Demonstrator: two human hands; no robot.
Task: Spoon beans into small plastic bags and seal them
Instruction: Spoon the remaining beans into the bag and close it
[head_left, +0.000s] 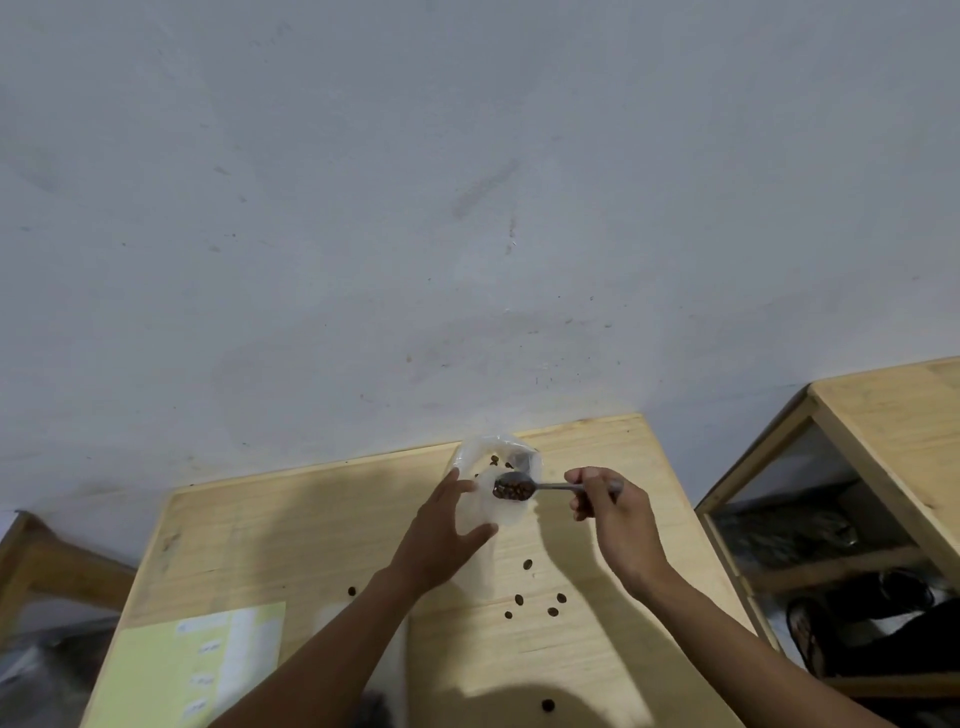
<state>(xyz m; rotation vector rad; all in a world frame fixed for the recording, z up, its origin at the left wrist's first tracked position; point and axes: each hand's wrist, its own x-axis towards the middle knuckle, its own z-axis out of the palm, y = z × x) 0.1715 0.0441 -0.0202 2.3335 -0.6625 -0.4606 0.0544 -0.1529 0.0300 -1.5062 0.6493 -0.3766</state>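
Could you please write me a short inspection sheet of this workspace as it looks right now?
Surface: pale wooden table, set against a grey wall.
Job's things: clear plastic bag held open; spoon loaded with beans above it; a few beans already inside.
Clutter: loose beans scattered on the table; yellow-green sheet at the near left corner.
Grippers: left hand holds the bag, fingers curled round it; right hand grips the spoon handle.
Cables: nothing seen.
Surroundings: second wooden table at right, with dark footwear on the floor below; wooden furniture edge at left.
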